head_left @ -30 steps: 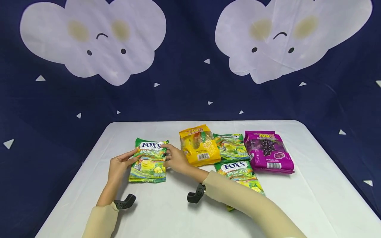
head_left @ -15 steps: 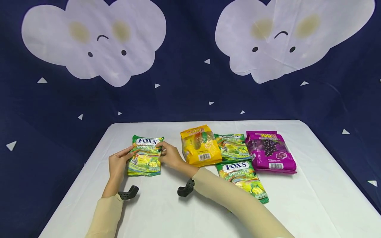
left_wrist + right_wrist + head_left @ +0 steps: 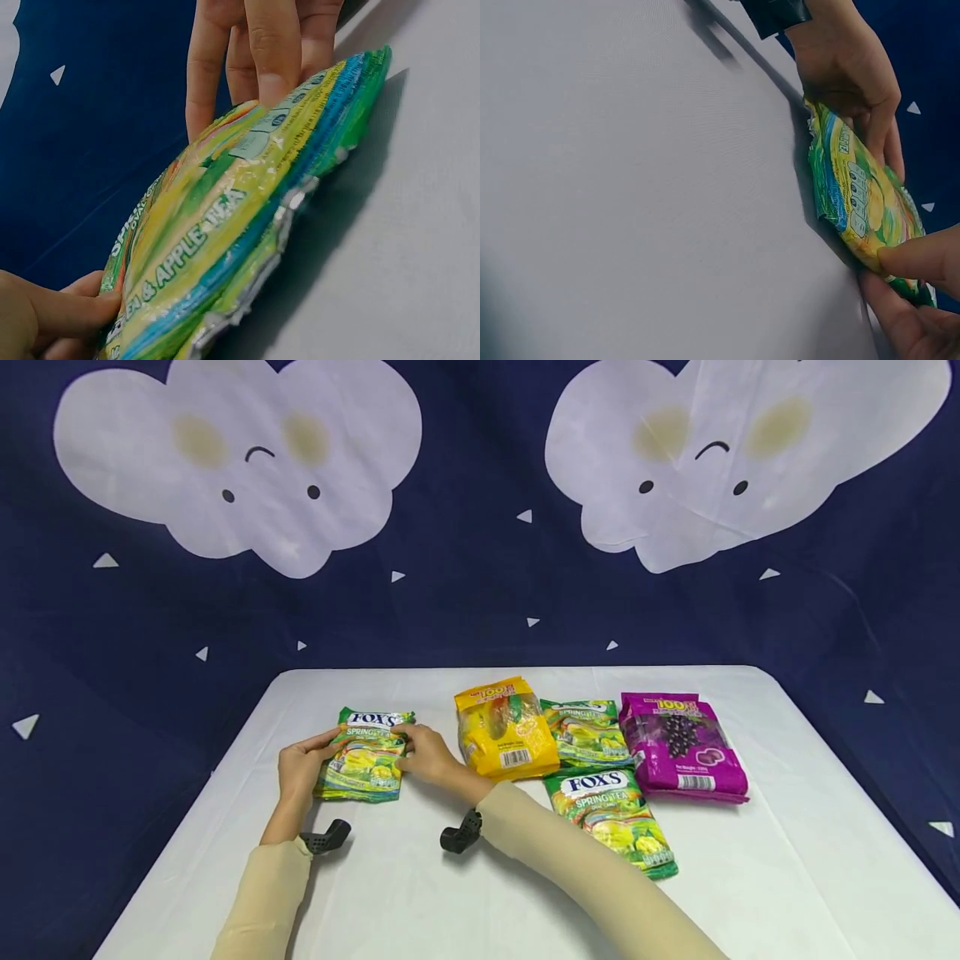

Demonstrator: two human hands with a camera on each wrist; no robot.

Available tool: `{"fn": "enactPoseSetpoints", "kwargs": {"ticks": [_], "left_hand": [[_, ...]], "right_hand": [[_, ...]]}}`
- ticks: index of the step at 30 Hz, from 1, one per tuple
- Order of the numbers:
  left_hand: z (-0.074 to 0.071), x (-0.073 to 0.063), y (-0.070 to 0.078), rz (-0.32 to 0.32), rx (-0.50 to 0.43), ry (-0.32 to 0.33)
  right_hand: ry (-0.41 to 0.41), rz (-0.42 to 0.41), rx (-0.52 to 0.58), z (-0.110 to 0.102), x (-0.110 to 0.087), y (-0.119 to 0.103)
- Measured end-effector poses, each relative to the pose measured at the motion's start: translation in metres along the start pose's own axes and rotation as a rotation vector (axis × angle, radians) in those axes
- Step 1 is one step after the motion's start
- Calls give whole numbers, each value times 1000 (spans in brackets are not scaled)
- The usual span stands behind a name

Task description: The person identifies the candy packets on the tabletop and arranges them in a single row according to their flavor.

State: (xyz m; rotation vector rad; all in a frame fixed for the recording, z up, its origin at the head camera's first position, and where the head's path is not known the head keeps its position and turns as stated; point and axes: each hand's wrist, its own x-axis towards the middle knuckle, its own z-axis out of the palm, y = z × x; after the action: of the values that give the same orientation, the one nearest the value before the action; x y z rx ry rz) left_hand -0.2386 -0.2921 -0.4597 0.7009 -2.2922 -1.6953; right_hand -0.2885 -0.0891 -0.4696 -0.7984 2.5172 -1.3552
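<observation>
A green and yellow FOX'S Spring Tea candy bag (image 3: 365,762) is held between both hands at the left of the white table. My left hand (image 3: 302,770) pinches its left edge, thumb over the printed front. On the opposite edge, my right hand (image 3: 437,757) pinches the bag with thumb and fingers. In the left wrist view the candy bag (image 3: 217,217) slants, and a shadow falls beside its crimped lower end. The right wrist view has the candy bag (image 3: 862,195) with a hand at each side. Its back is hidden.
Right of the hands lie a yellow candy bag (image 3: 504,731), a FOX'S bag (image 3: 585,735) behind another FOX'S bag (image 3: 611,818), and a purple grape candy bag (image 3: 681,747). The right sleeve (image 3: 585,868) passes close to the front FOX'S bag. A dark cloud-print cloth (image 3: 480,610) hangs behind the table.
Both hands have shifted the held candy bag slightly left and away from the camera. The right forearm has moved left, uncovering more of the front FOX'S bag.
</observation>
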Motion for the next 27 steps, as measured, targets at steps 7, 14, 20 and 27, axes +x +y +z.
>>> {"fn": "enactPoseSetpoints", "kwargs": {"ticks": [7, 14, 20, 27], "left_hand": [[2, 7, -9, -21, 16, 11], [3, 9, -10, -14, 39, 17], [4, 7, -9, -3, 73, 33], [10, 4, -5, 70, 190, 76]], "right_hand": [[0, 44, 2, -2, 1, -3], [36, 67, 43, 2, 1, -1], [65, 42, 40, 7, -2, 2], [79, 16, 7, 7, -6, 1]]}}
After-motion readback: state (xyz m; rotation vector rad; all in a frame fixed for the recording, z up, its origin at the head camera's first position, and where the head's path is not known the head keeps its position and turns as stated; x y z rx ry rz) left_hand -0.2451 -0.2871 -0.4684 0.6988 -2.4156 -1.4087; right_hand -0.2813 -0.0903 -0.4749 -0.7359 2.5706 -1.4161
